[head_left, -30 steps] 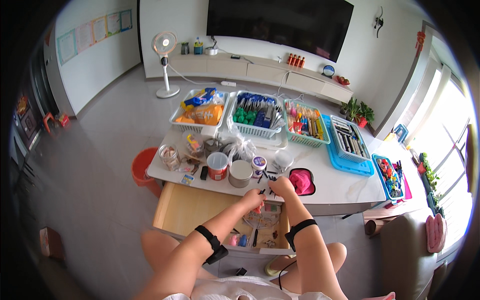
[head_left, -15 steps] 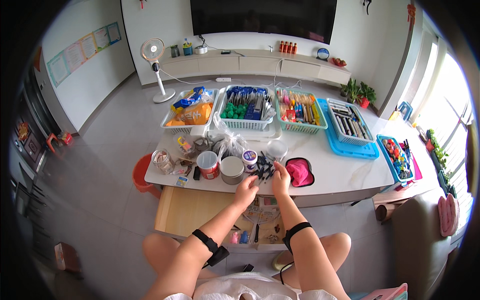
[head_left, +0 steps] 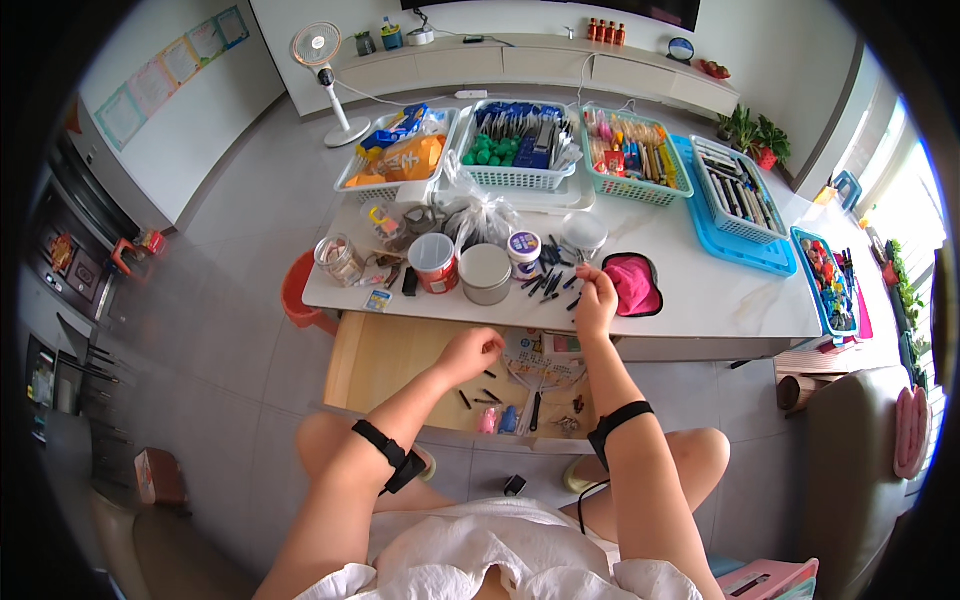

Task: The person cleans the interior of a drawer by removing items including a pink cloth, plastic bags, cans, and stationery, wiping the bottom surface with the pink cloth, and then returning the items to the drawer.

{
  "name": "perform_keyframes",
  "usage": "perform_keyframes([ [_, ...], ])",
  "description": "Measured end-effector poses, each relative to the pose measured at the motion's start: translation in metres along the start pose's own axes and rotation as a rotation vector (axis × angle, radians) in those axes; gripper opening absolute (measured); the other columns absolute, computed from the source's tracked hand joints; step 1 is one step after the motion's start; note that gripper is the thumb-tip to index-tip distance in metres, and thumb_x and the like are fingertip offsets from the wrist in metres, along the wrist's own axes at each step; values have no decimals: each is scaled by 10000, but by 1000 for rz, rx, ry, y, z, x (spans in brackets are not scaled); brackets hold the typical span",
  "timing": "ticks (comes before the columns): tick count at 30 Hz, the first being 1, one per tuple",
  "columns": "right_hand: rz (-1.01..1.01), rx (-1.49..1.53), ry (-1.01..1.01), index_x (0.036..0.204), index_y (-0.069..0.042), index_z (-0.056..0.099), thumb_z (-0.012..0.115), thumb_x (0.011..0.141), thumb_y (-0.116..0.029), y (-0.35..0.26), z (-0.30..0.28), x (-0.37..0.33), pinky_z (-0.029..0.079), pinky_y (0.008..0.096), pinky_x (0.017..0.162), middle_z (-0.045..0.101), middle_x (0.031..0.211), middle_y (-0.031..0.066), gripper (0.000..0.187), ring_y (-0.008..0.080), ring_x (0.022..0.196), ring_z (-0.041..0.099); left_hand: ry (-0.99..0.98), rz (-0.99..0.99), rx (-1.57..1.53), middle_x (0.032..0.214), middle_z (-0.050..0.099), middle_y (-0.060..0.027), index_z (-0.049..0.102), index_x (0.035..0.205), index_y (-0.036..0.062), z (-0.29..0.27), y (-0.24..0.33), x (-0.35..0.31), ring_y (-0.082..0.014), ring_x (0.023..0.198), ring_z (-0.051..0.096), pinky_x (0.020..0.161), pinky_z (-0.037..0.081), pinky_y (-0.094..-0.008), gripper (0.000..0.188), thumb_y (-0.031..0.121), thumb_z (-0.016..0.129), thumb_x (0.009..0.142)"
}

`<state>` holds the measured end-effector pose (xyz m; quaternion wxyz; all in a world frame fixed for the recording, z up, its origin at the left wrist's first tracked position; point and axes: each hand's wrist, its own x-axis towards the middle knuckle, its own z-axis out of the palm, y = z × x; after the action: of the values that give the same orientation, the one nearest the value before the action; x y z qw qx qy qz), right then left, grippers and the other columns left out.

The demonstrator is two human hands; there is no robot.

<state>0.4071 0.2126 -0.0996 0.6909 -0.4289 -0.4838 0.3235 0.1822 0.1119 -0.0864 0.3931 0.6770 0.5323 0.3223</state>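
- Labels: purple-and-white one on the white tub (head_left: pixel 524 256); large pale characters on the orange bag (head_left: pixel 410 160).
- Black sticks (head_left: pixel 549 287): loose cluster on the white table (head_left: pixel 715 302), between white tub and pink pouch (head_left: pixel 632 284). Long axes mixed, several slanting near-left to far-right.
- A few dark pieces (head_left: pixel 465 400) in the open drawer (head_left: pixel 385 352), pointing different ways.
- Right hand (head_left: pixel 597 300): at the cluster's right edge, beside the pouch; thumb and fingertips drawn close, pinch-like.
- Left hand (head_left: pixel 470 355): above the drawer, fingers loosely curled.
- Too small to tell whether either hand grips anything.
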Motion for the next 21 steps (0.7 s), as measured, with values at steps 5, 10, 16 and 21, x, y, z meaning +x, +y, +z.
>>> perform_keyframes([
  [5, 94, 89, 44, 833, 11, 591, 415, 805, 47, -6, 4, -2, 399, 297, 900, 624, 881, 100, 182, 206, 978, 570, -570, -40, 875, 1123, 514, -182, 485, 1251, 113, 7, -56, -21, -315, 975, 563, 799, 488, -346, 643, 76, 710, 650],
  [10, -14, -310, -144, 741, -24, 617, 483, 771, 41, -52, -1, -15, 425, 265, 574, 570, 671, 62, 152, 158, 594, 532, -671, -103, 1078, 1387, 298, -198, 335, 1362, 190, 11, -30, -21, -323, 1079, 536, 826, 495, -387, 983, 80, 816, 512],
  [16, -76, -728, -1143, 847, -58, 641, 572, 749, -132, -90, 44, -64, 486, 382, 679, 640, 826, 116, 141, 295, 791, 614, -686, 46, 1015, 1265, 456, -195, 470, 1215, 85, 25, -71, -1, -313, 1004, 568, 785, 495, -381, 517, 180, 648, 739],
  [21, 86, -1273, -1646, 903, -80, 663, 622, 754, -204, -30, 77, -105, 499, 377, 733, 658, 887, 99, 198, 287, 882, 622, -518, -202, 624, 1038, 615, -169, 583, 1018, 12, 31, -107, -12, -307, 911, 603, 790, 479, -369, 358, 275, 392, 868],
])
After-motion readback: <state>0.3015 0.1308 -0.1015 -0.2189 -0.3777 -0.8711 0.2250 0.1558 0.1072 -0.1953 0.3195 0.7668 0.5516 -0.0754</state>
